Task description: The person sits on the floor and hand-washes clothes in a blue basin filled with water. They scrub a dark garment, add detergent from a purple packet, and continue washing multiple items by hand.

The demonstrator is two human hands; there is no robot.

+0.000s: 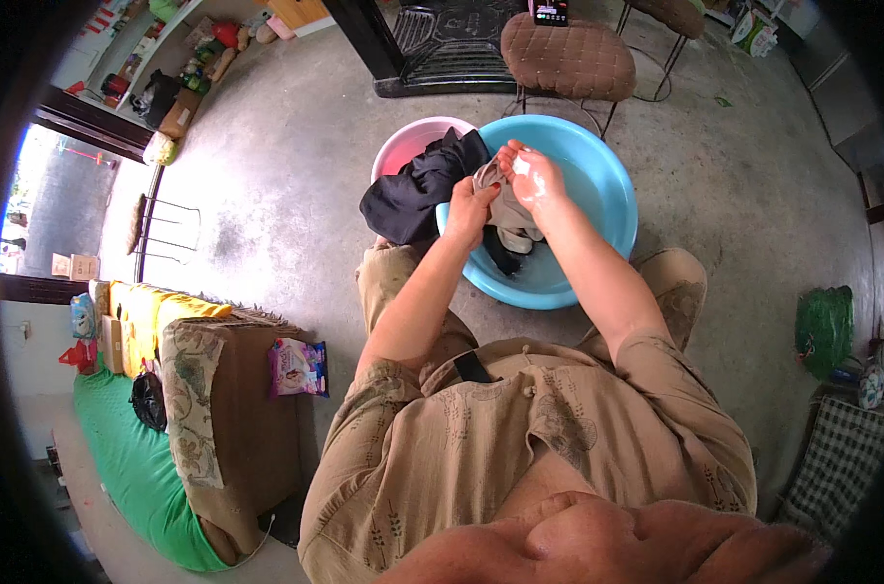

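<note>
My left hand (471, 209) grips a beige wet garment (513, 219) over the light blue plastic basin (611, 186). Beside it, my right hand (535, 181) is turned palm up and cupped, its fingertips against the garment's upper edge. A white substance (522, 168) lies in that palm, which glistens wet; whether it is powder or foam I cannot tell. The garment hangs down into the basin, where water stands and a black cloth (501, 252) lies partly under it. To the left, a black garment (420, 186) drapes over the rim of a pink basin (405, 139).
My knees flank the blue basin on the concrete floor (734, 182). Beyond it stand a brown padded stool (569, 55) bearing a phone (551, 13) and a black metal stove base (456, 44). At left are a covered sofa (256, 423) and a purple package (298, 367).
</note>
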